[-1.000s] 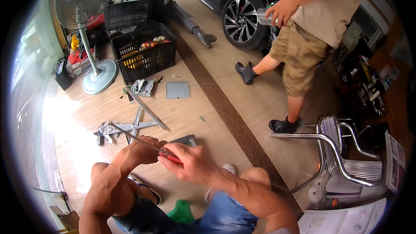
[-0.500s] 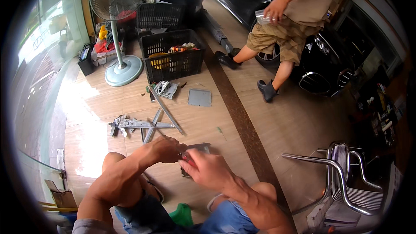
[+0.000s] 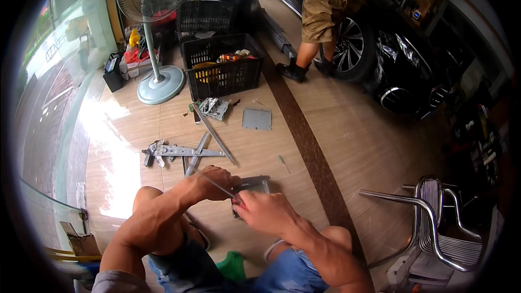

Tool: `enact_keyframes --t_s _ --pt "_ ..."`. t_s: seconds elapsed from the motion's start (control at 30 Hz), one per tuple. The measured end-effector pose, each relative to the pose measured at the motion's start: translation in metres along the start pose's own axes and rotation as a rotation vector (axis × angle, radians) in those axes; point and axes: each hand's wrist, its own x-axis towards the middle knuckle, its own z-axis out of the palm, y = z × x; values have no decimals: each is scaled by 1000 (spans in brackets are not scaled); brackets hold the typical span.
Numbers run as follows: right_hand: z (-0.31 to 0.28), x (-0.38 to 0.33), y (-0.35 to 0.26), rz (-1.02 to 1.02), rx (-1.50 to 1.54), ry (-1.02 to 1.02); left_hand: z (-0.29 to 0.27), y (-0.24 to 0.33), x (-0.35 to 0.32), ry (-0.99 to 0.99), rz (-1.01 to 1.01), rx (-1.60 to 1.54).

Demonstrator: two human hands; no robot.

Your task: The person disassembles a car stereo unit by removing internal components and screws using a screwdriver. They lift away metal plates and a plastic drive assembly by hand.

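Observation:
My right hand [image 3: 267,210] is closed around the red handle of a screwdriver [image 3: 219,186], whose long thin shaft points up and left across the back of my left hand. A flat grey metal case [image 3: 256,185], low between my knees, has my left hand [image 3: 215,181] gripping its left side; the fingertips are hidden. Part of the case is covered by my right hand. Just beyond lies a crossed-arm metal window regulator [image 3: 179,152] on the floor. To the right of the case is a small screwdriver with a green handle [image 3: 281,159].
A grey metal plate [image 3: 256,119] and a silver mechanism [image 3: 215,108] lie farther off, before a black crate [image 3: 225,78]. A standing fan [image 3: 152,54] is at left, a metal chair [image 3: 434,222] at right. A person in khaki shorts [image 3: 320,16] stands by a black car [image 3: 401,70].
The screwdriver's shaft now points up and left over my left hand, and more of the case shows. The other person has stepped back toward the car's wheel.

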Motion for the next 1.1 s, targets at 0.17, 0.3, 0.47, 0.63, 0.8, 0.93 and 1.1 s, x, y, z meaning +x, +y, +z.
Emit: enact_keyframes --t_s 0.17,0.3,0.47,0.63,0.8,0.93,1.1 --pt "-3 2 -3 -86 199 256 1 0 1 -11 -6 3" --pt "-14 5 -13 -72 399 438 1 0 2 -17 -8 4" --pt "-3 -1 3 -4 42 70 -1 0 2 -25 -15 6" --pt "-12 3 0 -121 215 381 -4 1 2 -17 -15 8" --pt "-14 3 -2 27 200 169 -1 0 2 8 -34 17" --pt "2 -1 6 27 87 61 -4 0 3 -16 -24 27" --pt "-18 3 -7 -66 313 471 -7 -1 3 -5 -21 44"
